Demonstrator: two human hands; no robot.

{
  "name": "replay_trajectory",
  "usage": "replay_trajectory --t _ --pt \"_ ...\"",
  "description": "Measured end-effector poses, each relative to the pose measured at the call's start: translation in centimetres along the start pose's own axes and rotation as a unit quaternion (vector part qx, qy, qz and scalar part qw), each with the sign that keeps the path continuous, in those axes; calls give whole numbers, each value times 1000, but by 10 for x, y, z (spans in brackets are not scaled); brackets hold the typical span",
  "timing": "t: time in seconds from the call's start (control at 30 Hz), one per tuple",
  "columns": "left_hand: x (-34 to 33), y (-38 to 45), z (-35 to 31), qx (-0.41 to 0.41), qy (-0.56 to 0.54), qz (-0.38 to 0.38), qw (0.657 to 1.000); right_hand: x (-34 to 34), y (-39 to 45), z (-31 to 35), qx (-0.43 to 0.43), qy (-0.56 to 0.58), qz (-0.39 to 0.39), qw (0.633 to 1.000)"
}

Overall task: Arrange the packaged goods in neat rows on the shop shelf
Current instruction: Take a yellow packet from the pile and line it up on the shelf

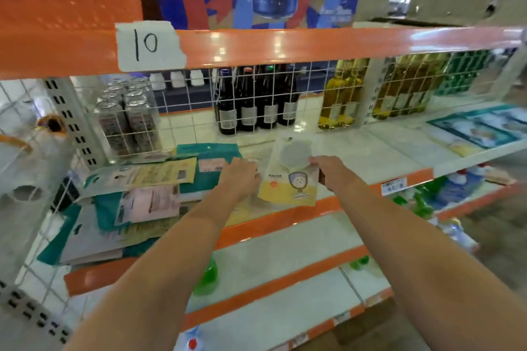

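Head view, shop shelf (370, 148), middle tier.

Item in hand: one flat pouch (291, 172), white above, yellow below, with a round grey window near its top and a small printed figure lower down. It sits over the front part of the shelf, just right of the loose pile (142, 196). Whether its lower edge touches the shelf lip cannot be told.

Right hand (328, 172): fingers pinch the pouch's right edge, about mid-height.

Left hand (241, 177): fingers curled at the pouch's left edge and over the pile beside it; it appears to grip the pouch, though the contact is partly hidden.

Orientation: long axis runs front to back, leaning slightly right at the far end. Top edge points toward the wire grille (256, 100) at the back; bottom edge toward the person. Printed face is up.

Pile, left: teal, cream and pink flat packs, overlapping at mixed angles, not in rows.

Further stock: blue-and-white flat packs (479, 128) laid out at the far right of the same shelf; dark bottles (256, 105) behind the grille.

Step, judged: sorting is at an early stage; one pouch is being set on the bare shelf to begin a row.

Next move, judged: lay it flat, square its edges to the shelf front, let go, then draw the next pack from the pile.
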State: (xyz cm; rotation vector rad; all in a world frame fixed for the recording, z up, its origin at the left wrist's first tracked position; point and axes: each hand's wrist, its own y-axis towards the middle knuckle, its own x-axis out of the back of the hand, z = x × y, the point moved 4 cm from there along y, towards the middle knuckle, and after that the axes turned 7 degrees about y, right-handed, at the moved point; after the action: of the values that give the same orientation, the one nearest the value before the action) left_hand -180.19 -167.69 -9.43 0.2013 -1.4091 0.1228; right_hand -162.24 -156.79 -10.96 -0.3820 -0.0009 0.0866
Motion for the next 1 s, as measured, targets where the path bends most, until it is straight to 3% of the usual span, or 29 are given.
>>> replay_trajectory --t 0.47,0.67,1.0 --pt "26 92 -187 -134 40 -3 990 199 60 25 19 97 -119 988" --pt "25 112 -277 -187 15 -8 982 280 65 10 15 74 -140 987" --pt "30 146 -398 -319 -7 -15 948 393 78 -13 -16 144 -294 945"
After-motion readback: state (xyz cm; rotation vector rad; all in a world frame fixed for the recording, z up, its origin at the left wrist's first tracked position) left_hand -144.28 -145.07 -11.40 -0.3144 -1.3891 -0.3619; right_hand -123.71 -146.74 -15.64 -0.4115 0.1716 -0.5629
